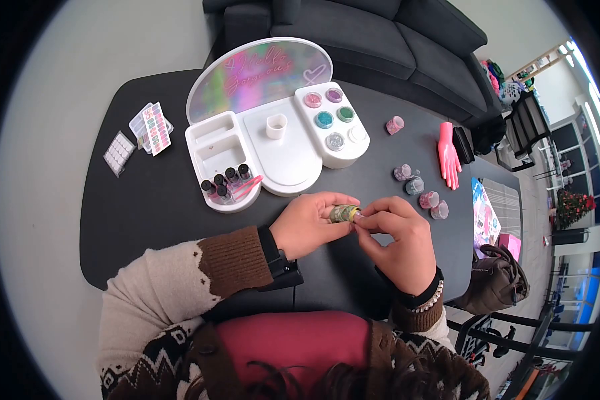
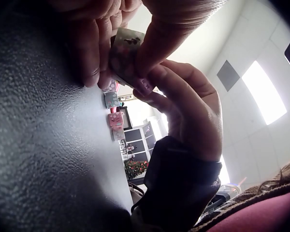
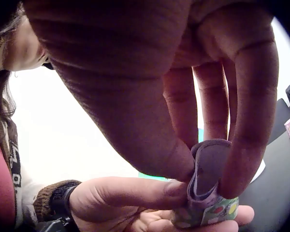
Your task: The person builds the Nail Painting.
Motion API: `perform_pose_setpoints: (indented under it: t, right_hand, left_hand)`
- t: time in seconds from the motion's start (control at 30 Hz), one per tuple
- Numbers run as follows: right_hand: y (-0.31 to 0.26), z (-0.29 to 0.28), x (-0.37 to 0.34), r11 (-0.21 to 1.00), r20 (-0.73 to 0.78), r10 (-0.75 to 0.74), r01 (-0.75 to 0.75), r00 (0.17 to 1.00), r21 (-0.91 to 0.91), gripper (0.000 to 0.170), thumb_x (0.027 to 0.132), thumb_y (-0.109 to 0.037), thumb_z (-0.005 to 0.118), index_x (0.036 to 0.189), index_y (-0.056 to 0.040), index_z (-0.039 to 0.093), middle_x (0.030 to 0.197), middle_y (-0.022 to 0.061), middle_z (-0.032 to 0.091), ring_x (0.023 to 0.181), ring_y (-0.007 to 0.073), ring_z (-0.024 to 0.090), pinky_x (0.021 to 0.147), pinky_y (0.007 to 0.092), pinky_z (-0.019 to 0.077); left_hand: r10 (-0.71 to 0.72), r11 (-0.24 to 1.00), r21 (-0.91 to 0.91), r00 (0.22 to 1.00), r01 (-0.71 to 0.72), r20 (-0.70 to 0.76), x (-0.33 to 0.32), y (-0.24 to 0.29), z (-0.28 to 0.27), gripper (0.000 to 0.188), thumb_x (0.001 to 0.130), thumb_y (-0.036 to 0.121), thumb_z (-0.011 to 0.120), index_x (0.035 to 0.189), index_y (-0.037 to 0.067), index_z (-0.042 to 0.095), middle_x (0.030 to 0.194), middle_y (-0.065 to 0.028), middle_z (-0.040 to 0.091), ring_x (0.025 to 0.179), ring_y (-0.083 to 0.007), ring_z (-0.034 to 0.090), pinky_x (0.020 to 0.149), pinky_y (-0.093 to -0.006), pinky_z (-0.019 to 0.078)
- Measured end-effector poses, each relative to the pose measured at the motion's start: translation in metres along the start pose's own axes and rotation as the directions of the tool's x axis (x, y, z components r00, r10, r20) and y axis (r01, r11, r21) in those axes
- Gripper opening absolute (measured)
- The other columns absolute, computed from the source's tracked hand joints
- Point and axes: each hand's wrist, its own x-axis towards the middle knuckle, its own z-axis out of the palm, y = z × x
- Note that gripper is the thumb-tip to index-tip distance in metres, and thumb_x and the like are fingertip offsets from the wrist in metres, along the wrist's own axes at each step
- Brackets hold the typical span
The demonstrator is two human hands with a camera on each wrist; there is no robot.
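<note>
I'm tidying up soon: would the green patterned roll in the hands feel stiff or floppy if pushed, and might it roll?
The green patterned roll would probably flex: its thin purple inner layer buckles inward where the right hand pinches it. Being hollow, it is likely light. Laid sideways, it might roll, since its outside is rounded.

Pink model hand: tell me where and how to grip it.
I'd grip the pink model hand round its wrist, from above and the left: that end is one smooth column, the fingers are thin, and a black item lies close on the right.
</note>
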Motion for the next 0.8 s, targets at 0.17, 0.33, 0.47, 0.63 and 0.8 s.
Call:
perform_pose_setpoints:
  t: [0.17, 0.33, 0.47, 0.63, 0.8]
  right_hand:
    - [0.0018, 0.0013, -0.0009, 1.0, -0.007, -0.001, 0.001, 1.0, 0.0, 0.013, 0.086, 0.0, 0.085, 0.097, -0.0025, 0.081, 0.099, 0.0107, 0.074, 0.09, 0.03, 0.076, 0.079, 0.0396, 0.0626]
    - [0.0026, 0.0011, -0.0016, 1.0, -0.006, 0.005, -0.005, 1.0, 0.011, 0.013, 0.086, 0.0, 0.085, 0.098, -0.0033, 0.081, 0.094, 0.0107, 0.073, 0.086, 0.0298, 0.075, 0.077, 0.0396, 0.0617]
    - [0.0038, -0.001, -0.0016, 1.0, 0.017, -0.007, 0.007, 1.0, 0.005, 0.014, 0.086, -0.001, 0.085, 0.099, -0.0042, 0.083, 0.092, 0.0108, 0.072, 0.085, 0.0297, 0.075, 0.075, 0.0398, 0.0611]
    - [0.0045, -0.0022, -0.0002, 0.999, 0.032, -0.035, 0.035, 0.999, 0.003, 0.015, 0.086, -0.001, 0.086, 0.101, -0.0042, 0.084, 0.094, 0.0111, 0.075, 0.084, 0.0297, 0.076, 0.075, 0.0394, 0.0624]
    - [0.0016, -0.003, 0.002, 0.999, 0.031, -0.028, 0.027, 0.999, 0.026, 0.02, 0.089, 0.0, 0.085, 0.109, -0.0031, 0.083, 0.104, 0.0114, 0.081, 0.089, 0.0266, 0.081, 0.078, 0.0359, 0.0676]
  left_hand:
    - [-0.004, 1.0, 0.02, 1.0, 0.004, -0.01, 0.0001, 0.0007, 0.0008, 0.049, 0.106, -0.002, 0.069, 0.153, -0.005, 0.056, 0.126, -0.0054, 0.074, 0.114, -0.0071, 0.07, 0.097, -0.0238, 0.0583]
    - [-0.018, 1.0, 0.021, 1.0, 0.018, -0.025, -0.0005, -0.0002, 0.0009, 0.05, 0.105, -0.002, 0.069, 0.154, -0.005, 0.056, 0.125, -0.0045, 0.075, 0.112, -0.0067, 0.07, 0.096, -0.0233, 0.0583]
    - [-0.005, 1.0, 0.02, 1.0, 0.005, -0.011, -0.0003, -0.0045, -0.0014, 0.051, 0.105, -0.003, 0.069, 0.154, -0.005, 0.057, 0.125, -0.0045, 0.075, 0.113, -0.0068, 0.07, 0.096, -0.0232, 0.0582]
    - [-0.023, 0.999, 0.048, 1.0, 0.024, -0.021, -0.0008, -0.0028, -0.0016, 0.052, 0.104, -0.003, 0.069, 0.154, -0.006, 0.056, 0.127, -0.0057, 0.075, 0.115, -0.0073, 0.071, 0.097, -0.0234, 0.058]
    - [-0.004, 1.0, 0.027, 1.0, 0.005, -0.009, 0.0002, -0.0046, -0.0023, 0.051, 0.105, -0.004, 0.067, 0.155, -0.006, 0.055, 0.132, -0.0079, 0.074, 0.119, -0.0092, 0.071, 0.102, -0.0254, 0.0582]
